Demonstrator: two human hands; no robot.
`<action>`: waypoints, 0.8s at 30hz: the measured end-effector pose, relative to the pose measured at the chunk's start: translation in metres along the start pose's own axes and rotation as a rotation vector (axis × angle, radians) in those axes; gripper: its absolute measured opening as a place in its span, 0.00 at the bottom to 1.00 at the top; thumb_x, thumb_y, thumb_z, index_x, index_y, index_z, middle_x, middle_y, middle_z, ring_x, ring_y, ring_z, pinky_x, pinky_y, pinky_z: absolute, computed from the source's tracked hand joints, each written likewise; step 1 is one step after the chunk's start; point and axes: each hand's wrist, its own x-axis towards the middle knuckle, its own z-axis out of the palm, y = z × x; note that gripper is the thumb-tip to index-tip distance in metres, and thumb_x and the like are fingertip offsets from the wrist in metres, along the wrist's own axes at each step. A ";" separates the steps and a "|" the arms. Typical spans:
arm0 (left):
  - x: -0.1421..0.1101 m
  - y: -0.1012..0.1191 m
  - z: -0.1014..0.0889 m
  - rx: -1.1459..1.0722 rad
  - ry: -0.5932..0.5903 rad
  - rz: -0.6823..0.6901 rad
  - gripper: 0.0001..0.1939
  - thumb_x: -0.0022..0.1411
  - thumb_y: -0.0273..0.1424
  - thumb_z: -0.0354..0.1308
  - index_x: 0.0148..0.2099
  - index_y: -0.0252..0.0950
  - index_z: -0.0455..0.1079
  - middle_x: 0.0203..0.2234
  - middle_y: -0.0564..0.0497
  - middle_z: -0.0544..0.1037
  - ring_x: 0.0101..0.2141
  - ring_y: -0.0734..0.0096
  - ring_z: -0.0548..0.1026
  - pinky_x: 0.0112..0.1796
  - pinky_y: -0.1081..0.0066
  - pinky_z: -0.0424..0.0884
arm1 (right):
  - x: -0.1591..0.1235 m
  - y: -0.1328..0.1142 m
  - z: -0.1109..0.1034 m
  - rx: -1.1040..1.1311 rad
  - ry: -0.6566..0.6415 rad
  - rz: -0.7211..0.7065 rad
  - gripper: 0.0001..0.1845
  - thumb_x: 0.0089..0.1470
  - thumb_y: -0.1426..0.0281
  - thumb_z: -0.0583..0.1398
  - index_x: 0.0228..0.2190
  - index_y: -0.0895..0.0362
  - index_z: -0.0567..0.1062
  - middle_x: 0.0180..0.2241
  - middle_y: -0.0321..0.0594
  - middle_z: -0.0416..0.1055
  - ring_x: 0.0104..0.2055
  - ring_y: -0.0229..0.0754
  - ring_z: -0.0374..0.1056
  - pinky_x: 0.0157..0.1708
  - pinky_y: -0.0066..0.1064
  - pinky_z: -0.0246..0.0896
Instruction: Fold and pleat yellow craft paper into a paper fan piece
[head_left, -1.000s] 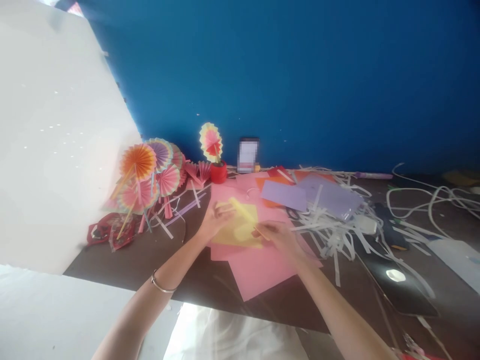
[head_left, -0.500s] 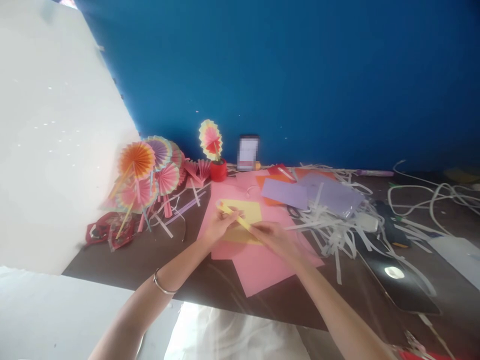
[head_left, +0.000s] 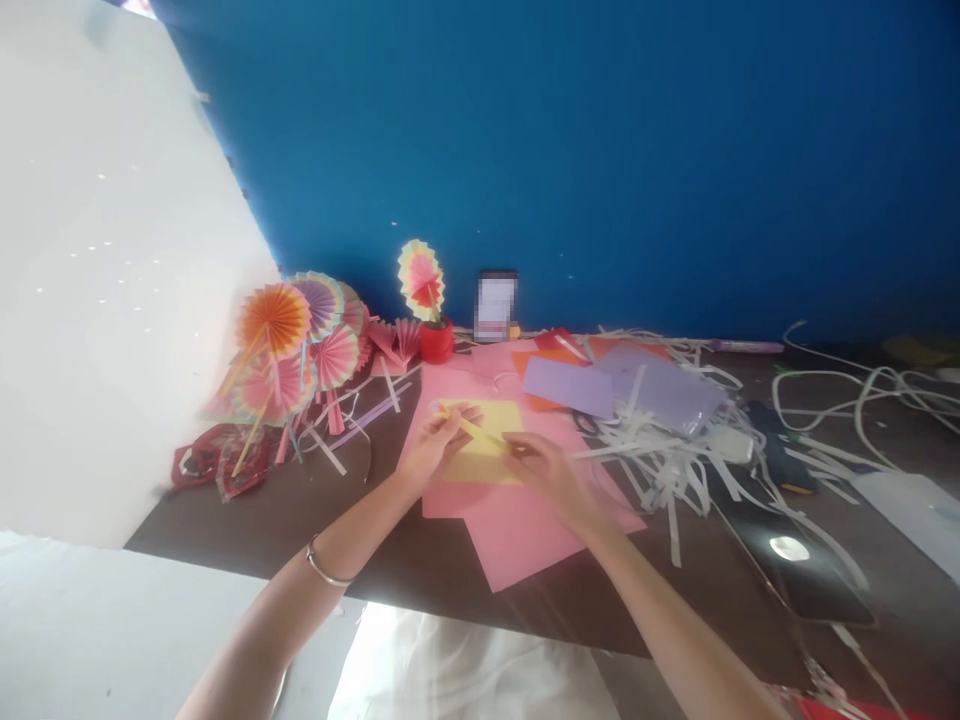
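A narrow folded strip of yellow paper stretches slantwise between both hands. My left hand pinches its upper left end. The fingers of my right hand are closed on its lower right end. Just beneath lies a flat yellow sheet, partly covered by the hands and their shadows. Under that, pink sheets overlap on the dark table.
Pleated paper fans cluster at left, and one fan stands in a red pot. Purple sheets and white paper shreds lie at right, near a black phone. White cables curl at far right.
The yellow strip looks thinner, seen more edge-on. My left hand has shifted slightly, and my right fingers have turned a little at the strip's lower end.
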 end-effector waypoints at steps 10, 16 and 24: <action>-0.001 0.004 -0.014 0.049 -0.158 -0.023 0.19 0.47 0.43 0.65 0.38 0.37 0.72 0.40 0.47 0.78 0.49 0.57 0.71 0.54 0.54 0.60 | -0.005 -0.003 -0.004 -0.309 0.210 -0.367 0.10 0.54 0.61 0.57 0.29 0.53 0.74 0.30 0.41 0.74 0.33 0.44 0.69 0.37 0.38 0.64; 0.000 0.006 -0.016 0.020 -0.153 0.003 0.17 0.52 0.41 0.63 0.41 0.37 0.72 0.43 0.47 0.77 0.51 0.59 0.70 0.55 0.57 0.61 | -0.007 -0.011 -0.005 -0.241 0.190 -0.260 0.11 0.54 0.61 0.56 0.25 0.54 0.72 0.26 0.39 0.73 0.29 0.42 0.68 0.31 0.34 0.63; 0.007 0.004 -0.017 -0.023 0.024 0.000 0.14 0.56 0.38 0.59 0.42 0.37 0.70 0.42 0.46 0.77 0.50 0.62 0.71 0.52 0.60 0.64 | -0.003 -0.017 -0.009 -0.055 0.040 0.025 0.10 0.50 0.61 0.58 0.25 0.54 0.72 0.28 0.38 0.74 0.32 0.42 0.69 0.33 0.32 0.63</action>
